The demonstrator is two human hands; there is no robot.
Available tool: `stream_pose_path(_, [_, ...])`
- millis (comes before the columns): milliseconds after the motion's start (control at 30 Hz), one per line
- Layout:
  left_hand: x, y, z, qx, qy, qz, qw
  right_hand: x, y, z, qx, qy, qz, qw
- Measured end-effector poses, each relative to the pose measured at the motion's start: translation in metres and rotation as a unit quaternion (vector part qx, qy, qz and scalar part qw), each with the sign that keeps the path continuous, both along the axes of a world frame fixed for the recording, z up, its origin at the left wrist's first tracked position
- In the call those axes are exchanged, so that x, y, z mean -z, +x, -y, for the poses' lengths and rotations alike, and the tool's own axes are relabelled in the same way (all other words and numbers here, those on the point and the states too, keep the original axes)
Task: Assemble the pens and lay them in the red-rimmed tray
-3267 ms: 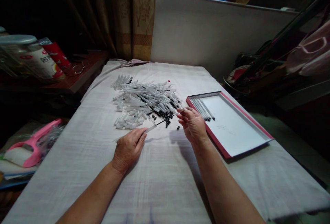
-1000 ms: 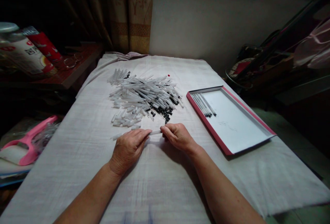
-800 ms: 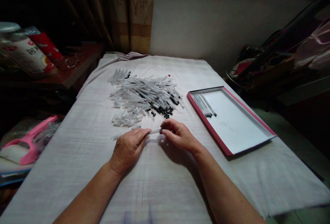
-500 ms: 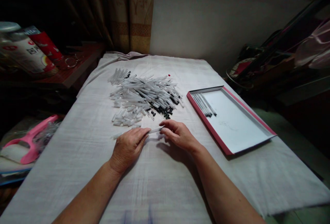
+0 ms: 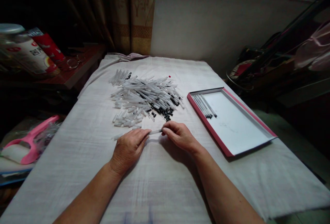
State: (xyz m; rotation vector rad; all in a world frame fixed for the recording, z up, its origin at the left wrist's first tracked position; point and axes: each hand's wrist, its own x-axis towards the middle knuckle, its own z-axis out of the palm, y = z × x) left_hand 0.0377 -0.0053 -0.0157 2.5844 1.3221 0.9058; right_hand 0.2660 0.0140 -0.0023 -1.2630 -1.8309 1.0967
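Observation:
A pen point(image 5: 155, 132) with a pale translucent barrel lies level between my hands, low over the cloth. My left hand point(image 5: 130, 146) is closed round its left part, and the barrel's left end sticks out past the knuckles. At the dark right end, the fingertips of my right hand point(image 5: 178, 135) are pinched together. Just beyond my hands is a pile of clear pen barrels and refills point(image 5: 144, 91). Small black pen plugs point(image 5: 162, 109) lie along its near right side, and short clear tubes, perhaps caps point(image 5: 127, 116), along its near left.
To the right stands a shallow pink-edged box lid point(image 5: 232, 120) with several pens point(image 5: 205, 105) lined up at its left side. A red plug point(image 5: 169, 76) lies behind the pile. A jar point(image 5: 24, 52) stands on the left side table, above a pink-handled tool point(image 5: 32, 141).
The fingers of my right hand have closed in tighter on the pen's dark end. My left hand keeps its hold. The whole view has shifted slightly.

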Motion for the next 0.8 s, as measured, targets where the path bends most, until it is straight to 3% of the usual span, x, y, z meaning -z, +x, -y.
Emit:
stream_pose_path(200, [0.0013,-0.0009,0.0002,-0.006,-0.008,0.000,1.000,0.0024,-0.0011,0.0004,-0.014,-0.018,-0.034,0.999])
stream_pose_path(400, [0.0018,-0.0006,0.0001,-0.004,0.007,0.008,1.000,0.0018,-0.0030,0.0013,-0.021,-0.025,-0.003,0.999])
stream_pose_path(567, [-0.0005,0.0002,0.0004,-0.006,0.019,0.009,1.000,0.0005,-0.0044,0.0016,-0.016,0.026,0.014,0.999])
stream_pose_path(800, [-0.0016,-0.0021,-0.0004,-0.005,0.011,0.012,1.000,-0.0032,-0.0064,0.0019,-0.024,0.040,0.063,0.997])
